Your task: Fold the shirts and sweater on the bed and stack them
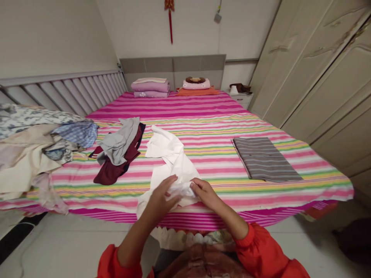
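Note:
A crumpled white garment [175,158] lies on the bed's near side, its lower part bunched between my hands. My left hand [162,195] rests at the left of this bunch, thumb and fingers apart, touching the cloth. On the other side my right hand [205,192] pinches a fold between thumb and fingers. What kind of garment it is cannot be made out. To its left are a grey garment [120,141] and a maroon garment [116,172], loosely piled. A folded grey striped cloth [265,158] lies flat to the right.
The striped bedsheet [214,146] covers the bed. A heap of mixed clothes [31,148] spreads along the left, beside a rail [66,87]. Folded purple bedding [150,87] and a pink pillow [196,84] sit by the headboard [171,65]. Wardrobes [321,73] stand at right.

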Demonstrator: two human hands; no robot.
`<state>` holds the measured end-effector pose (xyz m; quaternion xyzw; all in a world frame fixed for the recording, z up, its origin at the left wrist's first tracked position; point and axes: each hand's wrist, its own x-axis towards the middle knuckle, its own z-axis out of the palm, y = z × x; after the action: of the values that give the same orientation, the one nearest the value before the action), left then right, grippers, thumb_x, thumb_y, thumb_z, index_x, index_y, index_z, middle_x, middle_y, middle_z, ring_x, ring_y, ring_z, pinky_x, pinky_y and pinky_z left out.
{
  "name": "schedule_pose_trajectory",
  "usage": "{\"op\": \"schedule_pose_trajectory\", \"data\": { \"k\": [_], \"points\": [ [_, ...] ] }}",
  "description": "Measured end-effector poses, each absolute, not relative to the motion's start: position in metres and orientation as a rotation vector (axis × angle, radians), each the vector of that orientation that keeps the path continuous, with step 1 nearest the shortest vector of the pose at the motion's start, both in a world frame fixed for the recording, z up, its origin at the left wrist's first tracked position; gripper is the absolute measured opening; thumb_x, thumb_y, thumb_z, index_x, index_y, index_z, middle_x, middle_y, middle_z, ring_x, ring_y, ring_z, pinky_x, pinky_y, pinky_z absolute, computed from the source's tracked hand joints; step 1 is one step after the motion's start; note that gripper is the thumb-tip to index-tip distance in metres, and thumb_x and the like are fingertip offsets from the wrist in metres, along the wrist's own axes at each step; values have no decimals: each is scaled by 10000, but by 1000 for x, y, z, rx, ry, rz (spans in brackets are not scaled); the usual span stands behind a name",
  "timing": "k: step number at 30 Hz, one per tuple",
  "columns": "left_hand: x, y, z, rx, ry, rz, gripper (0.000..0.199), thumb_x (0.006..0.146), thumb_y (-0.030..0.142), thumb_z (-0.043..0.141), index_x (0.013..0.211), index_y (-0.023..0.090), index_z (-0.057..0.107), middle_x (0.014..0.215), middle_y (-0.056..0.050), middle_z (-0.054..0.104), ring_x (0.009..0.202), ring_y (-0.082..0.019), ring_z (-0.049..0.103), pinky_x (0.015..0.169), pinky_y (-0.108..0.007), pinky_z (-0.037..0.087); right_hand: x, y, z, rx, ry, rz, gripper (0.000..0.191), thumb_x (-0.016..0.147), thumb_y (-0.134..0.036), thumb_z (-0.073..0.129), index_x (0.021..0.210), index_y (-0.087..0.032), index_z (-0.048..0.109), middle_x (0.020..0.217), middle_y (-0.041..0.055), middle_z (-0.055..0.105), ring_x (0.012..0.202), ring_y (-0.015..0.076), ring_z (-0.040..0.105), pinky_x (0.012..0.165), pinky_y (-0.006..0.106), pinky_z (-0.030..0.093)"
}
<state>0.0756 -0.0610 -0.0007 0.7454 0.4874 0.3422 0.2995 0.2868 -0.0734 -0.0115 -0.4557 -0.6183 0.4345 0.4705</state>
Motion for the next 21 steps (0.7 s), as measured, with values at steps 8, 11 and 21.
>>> {"op": "schedule_pose_trajectory", "data": {
  "k": [8,11,21],
  "points": [
    [69,-30,39,1886,1290,937,280,681,219,468,830,200,704,798,-8,706,730,-176,606,732,-281,502,304,-74,-29,-1445,-1894,469,578,760,-345,694,1313,-232,567,1179,110,669,1083,298,590,915,439,452],
    [55,-22,73,1812,1327,1109,264,691,293,501,832,184,696,726,6,665,604,-138,540,599,-238,454,320,-71,-60,-1583,-1809,450,692,738,-319,691,1391,-200,496,1327,155,594,1202,331,542,974,485,445],
    [68,-26,107,1679,1288,1311,256,748,428,605,735,175,648,552,59,526,488,-101,482,524,-218,394,291,-78,-72,-1242,-1670,1257,947,533,-246,841,1407,-239,477,1180,55,686,880,197,656,795,324,533]
  ]
}}
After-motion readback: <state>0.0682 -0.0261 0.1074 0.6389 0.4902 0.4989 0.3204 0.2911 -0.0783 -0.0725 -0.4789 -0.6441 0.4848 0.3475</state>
